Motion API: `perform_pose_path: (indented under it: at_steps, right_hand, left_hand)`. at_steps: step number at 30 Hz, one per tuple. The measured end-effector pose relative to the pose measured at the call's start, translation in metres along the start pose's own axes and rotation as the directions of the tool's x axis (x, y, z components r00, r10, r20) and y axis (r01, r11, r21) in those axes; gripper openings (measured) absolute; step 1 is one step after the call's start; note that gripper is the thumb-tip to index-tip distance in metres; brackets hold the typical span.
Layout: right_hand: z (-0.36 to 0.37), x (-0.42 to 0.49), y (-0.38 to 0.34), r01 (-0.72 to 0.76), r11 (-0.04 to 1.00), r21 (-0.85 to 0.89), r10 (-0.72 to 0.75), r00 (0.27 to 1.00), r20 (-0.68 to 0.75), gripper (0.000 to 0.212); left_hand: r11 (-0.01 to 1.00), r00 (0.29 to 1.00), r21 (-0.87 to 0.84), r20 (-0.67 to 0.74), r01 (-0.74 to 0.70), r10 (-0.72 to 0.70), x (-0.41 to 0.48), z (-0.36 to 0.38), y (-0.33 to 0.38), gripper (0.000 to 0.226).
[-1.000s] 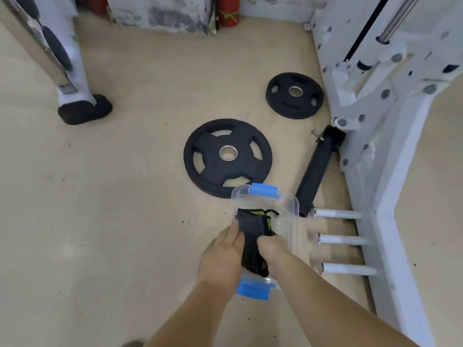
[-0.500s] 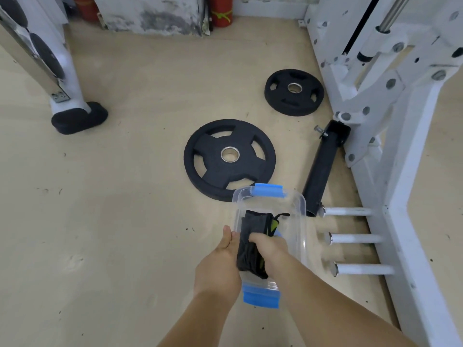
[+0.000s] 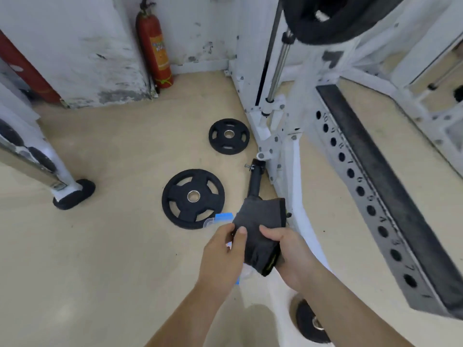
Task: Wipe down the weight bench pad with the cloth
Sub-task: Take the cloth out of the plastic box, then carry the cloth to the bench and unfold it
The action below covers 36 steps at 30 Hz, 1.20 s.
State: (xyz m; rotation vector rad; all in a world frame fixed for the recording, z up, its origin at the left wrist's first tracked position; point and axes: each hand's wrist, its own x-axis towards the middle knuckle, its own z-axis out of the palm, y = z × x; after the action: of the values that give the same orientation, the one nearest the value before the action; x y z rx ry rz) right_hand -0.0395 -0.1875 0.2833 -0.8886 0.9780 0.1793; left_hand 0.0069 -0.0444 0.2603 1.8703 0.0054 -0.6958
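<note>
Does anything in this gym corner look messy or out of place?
A larger weight plate and a smaller weight plate lie loose on the floor, and a black tube lies beside the white rack. The wall is scuffed low down.

Head view: the left grip [image 3: 220, 256] and the right grip [image 3: 290, 256] held a dark grey cloth [image 3: 260, 221] with yellow-green trim over a clear container [image 3: 223, 218] with blue latches, the left thumb lying on top of the cloth and the right fingers curled round its lower end. On the beige floor [image 3: 112, 246] lay a large weight plate [image 3: 193, 196] near the container, a small weight plate [image 3: 229, 136] farther off, and a short black tube [image 3: 256, 180] beside the white rack frame [image 3: 290, 171]. A red fire extinguisher [image 3: 154, 51] stood at the scuffed wall, and a grey beam [image 3: 363, 186] with numbered holes slanted across the right.
</note>
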Motion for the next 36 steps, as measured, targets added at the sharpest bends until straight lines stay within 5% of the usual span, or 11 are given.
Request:
perform_pose_path:
  at_steps: [7, 11, 16, 20, 26, 30, 36]
  right_hand:
    - [-0.027, -0.272, -0.132, 0.163, 0.983, 0.085, -0.157, 0.985, -0.07, 0.036]
    - [-0.054, -0.397, -0.166, 0.225, 0.974, 0.018, -0.221, 0.968, -0.122, 0.024]
    - [-0.1, -0.489, -0.151, 0.288, 0.958, -0.01, -0.278, 0.915, -0.291, 0.025]
    - [-0.139, -0.557, -0.099, 0.335, 0.936, 0.112, -0.252, 0.855, -0.454, 0.027]
    - [-0.225, -0.673, -0.003, 0.479, 0.814, 0.327, -0.159, 0.726, -0.668, 0.039]
    - [-0.287, -0.76, 0.072, 0.595, 0.692, 0.408, -0.029, 0.587, -0.809, 0.041]
    - [-0.367, -0.885, 0.185, 0.687, 0.589, 0.425, 0.149, 0.424, -0.893, 0.039]
  left_hand:
    - [0.903, 0.946, 0.283, 0.125, -0.322, 0.298, -0.185, 0.021, 0.229, 0.056]
    - [0.873, 0.891, 0.22, 0.246, -0.436, 0.383, -0.282, 0.04, 0.296, 0.043]
    - [0.935, 0.819, 0.045, 0.499, -0.351, 0.284, -0.357, 0.064, 0.325, 0.036]
    - [0.957, 0.655, 0.066, 0.742, -0.282, 0.142, -0.411, 0.086, 0.325, 0.025]
    - [0.884, 0.392, 0.097, 0.914, -0.458, 0.103, -0.53, 0.169, 0.303, 0.018]
    - [0.77, 0.13, 0.019, 0.988, -0.638, 0.083, -0.638, 0.241, 0.276, 0.026]
    - [0.702, -0.18, 0.016, 0.962, -0.712, -0.205, -0.805, 0.327, 0.231, 0.031]
